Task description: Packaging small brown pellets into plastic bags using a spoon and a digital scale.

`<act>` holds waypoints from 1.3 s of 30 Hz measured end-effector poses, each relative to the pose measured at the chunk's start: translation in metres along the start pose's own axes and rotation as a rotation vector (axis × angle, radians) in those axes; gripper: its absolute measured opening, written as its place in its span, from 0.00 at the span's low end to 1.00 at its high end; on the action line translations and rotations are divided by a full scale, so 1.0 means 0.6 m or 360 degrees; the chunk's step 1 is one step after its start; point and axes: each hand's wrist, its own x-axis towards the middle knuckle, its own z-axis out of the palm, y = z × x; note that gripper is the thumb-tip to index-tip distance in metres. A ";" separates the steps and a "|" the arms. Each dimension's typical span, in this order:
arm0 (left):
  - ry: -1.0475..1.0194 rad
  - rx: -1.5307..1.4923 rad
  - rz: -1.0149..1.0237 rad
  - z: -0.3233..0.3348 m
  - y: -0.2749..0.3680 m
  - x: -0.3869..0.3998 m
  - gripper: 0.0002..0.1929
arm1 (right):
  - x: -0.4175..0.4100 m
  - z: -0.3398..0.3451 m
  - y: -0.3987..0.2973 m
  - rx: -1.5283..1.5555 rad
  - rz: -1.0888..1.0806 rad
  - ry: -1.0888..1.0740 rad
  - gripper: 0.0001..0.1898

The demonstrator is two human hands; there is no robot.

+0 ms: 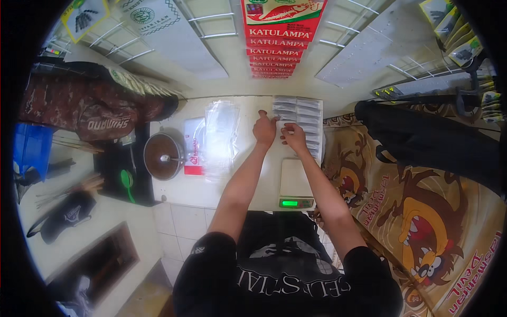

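My left hand [264, 128] is over the white tabletop [190, 194], its thumb raised and its fingertips near the left edge of the rows of small filled plastic packets [305, 113]. Close on its right, my right hand [293, 138] has curled fingers and partly covers the packets. Whether either hand pinches something small or thin cannot be told. Clear plastic bags [222, 138] lie spread to the left, overlapping a white and red printed bag [193, 150]. Under my right forearm sits a digital kitchen scale [296, 182] with a lit green display.
A metal bowl [162, 156] of brown contents with a spoon [168, 158] stands at the table's left. Red printed packs [277, 43] hang on the wall ahead. A green brush [127, 182] lies on a black surface at left; a black bag [427, 138] is at right.
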 end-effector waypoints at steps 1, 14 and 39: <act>0.0005 0.0000 0.0000 0.001 -0.007 -0.003 0.24 | -0.002 -0.001 0.000 0.0000 -0.0004 -0.0003 0.18; -0.0023 -0.0746 0.0063 -0.046 -0.139 -0.122 0.12 | -0.005 0.047 -0.013 -0.1741 -0.0725 -0.0093 0.27; 0.0739 0.0248 -0.0253 -0.200 -0.370 -0.140 0.21 | -0.190 0.207 0.058 -0.1485 -0.0653 -0.0449 0.25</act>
